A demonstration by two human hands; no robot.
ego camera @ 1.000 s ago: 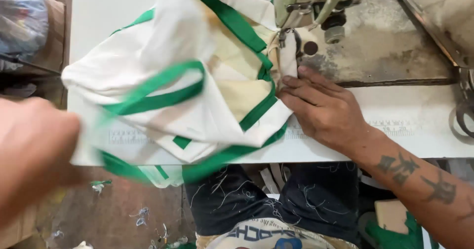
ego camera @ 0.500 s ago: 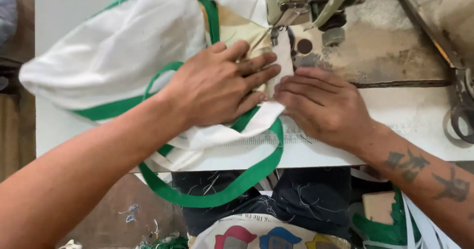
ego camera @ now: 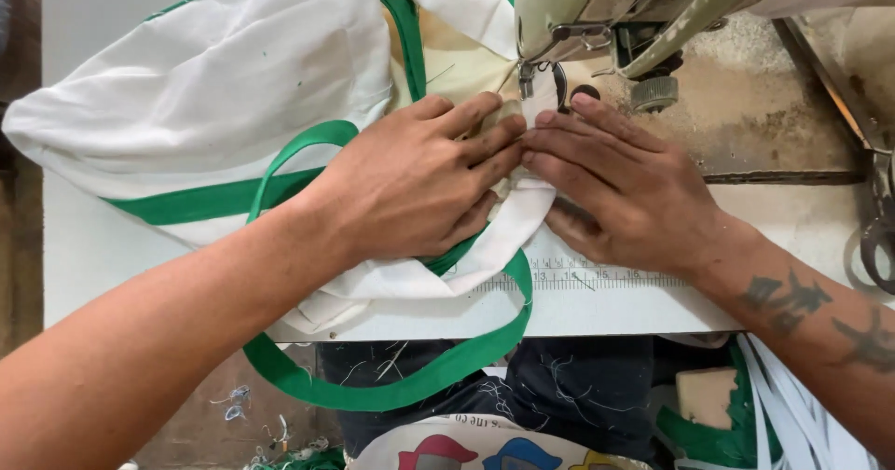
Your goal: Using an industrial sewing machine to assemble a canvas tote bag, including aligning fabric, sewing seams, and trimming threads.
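i press my left hand [ego camera: 410, 186] and right hand [ego camera: 620, 186] flat, fingers spread and grasping nothing, on the white bag [ego camera: 233, 88] just before the sewing machine [ego camera: 597, 8], pinning its seam for the needle.

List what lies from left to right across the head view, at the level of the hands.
White bag → green strap → left hand → right hand → bare machine bed → scissors at the right edge.
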